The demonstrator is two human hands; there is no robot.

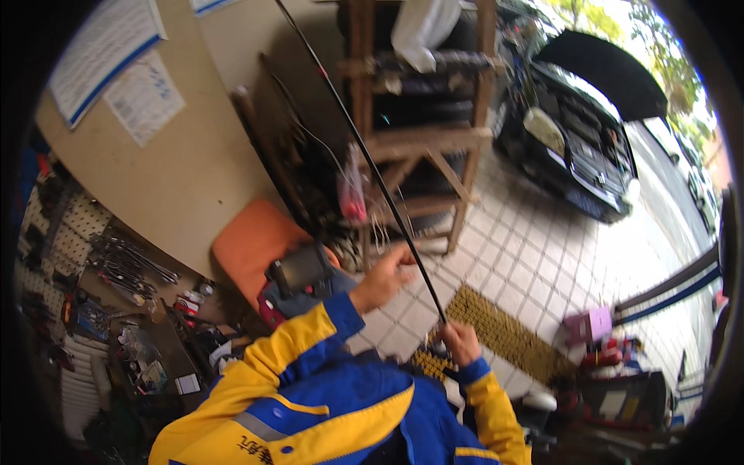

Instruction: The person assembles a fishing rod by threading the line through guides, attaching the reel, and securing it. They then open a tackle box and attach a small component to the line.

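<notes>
A long, thin black rod (375,172) with a small red mark on its upper part slants from the top edge down to my right hand (463,343). That hand is closed around the rod's lower end. Close beside the shaft, farther up, is my left hand (385,279), with thumb and fingers apart and its fingertips at the rod's edge. Whether those fingertips touch the rod is hard to tell. The rod's top end runs out of view.
Ahead stands a wooden rack (430,139) with tyres and a hanging plastic bag (351,198). An orange chair (256,236) holds a dark device. A car (577,147) with its hood raised stands far right. Tools crowd the left; a yellow-brown mat (504,333) and a pink box (587,325) lie right.
</notes>
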